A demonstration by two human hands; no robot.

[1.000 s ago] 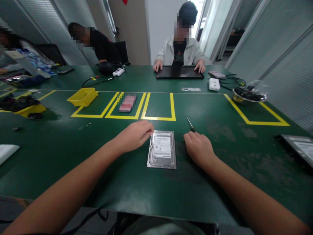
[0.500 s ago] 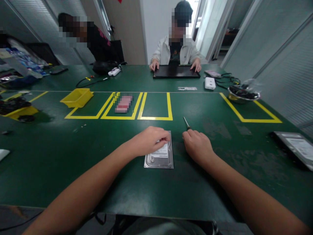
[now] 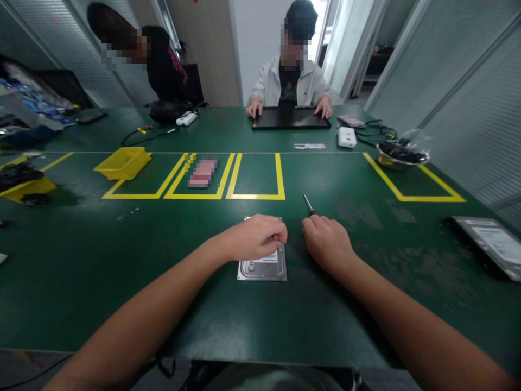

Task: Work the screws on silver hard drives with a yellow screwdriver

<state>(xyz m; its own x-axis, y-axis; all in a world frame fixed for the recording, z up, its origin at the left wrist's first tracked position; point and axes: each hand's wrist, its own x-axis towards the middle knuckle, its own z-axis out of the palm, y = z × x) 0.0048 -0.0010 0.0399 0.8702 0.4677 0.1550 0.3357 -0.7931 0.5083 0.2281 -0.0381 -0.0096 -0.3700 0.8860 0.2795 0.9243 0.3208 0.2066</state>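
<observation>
A silver hard drive point(image 3: 266, 270) with a white label lies flat on the green table in front of me. My left hand point(image 3: 260, 236) is over its upper part and hides much of the label. The thumb and curled fingers of that hand are closed together; whatever may be between them is too small to make out. To the right of the drive, my right hand point(image 3: 328, 239) rests near the table, wrapped around a screwdriver point(image 3: 308, 203). The metal shaft points forward and a little left, apart from the drive; the handle is mostly hidden in my fist.
Another drive point(image 3: 494, 244) lies at the right. A bowl of dark parts point(image 3: 402, 155), a yellow bin point(image 3: 124, 163) and a pink pixelated object point(image 3: 202, 172) stand by yellow tape outlines. Across the table, a person in a white jacket point(image 3: 266, 81) holds a black panel point(image 3: 291, 118).
My left hand has shifted slightly over the drive, its fingers curling more tightly. My right hand keeps the screwdriver in nearly the same place. The view has turned a little.
</observation>
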